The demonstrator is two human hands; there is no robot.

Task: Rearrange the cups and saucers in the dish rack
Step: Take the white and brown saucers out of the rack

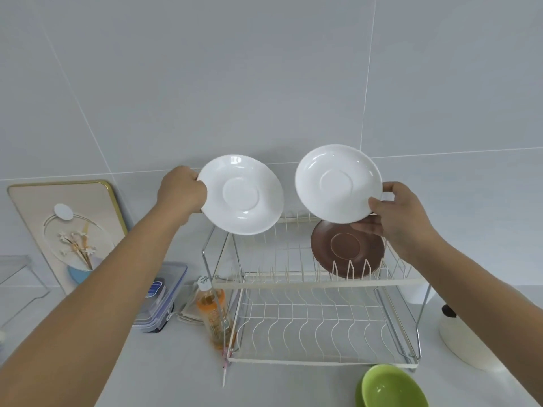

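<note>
While hands (183, 190) (399, 212) grip, white saucers (241, 195) (338, 183) face camera.

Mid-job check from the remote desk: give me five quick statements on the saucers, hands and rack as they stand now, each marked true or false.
1. The left hand grips a white saucer by its rim. True.
2. The right hand is empty. False: it holds a second white saucer, held above the rack.
3. A brown saucer stands in the top tier of the dish rack. True.
4. The rack's lower tier is full of cups. False: no cups show there.
5. A green bowl sits on the counter in front of the rack. True.
</note>
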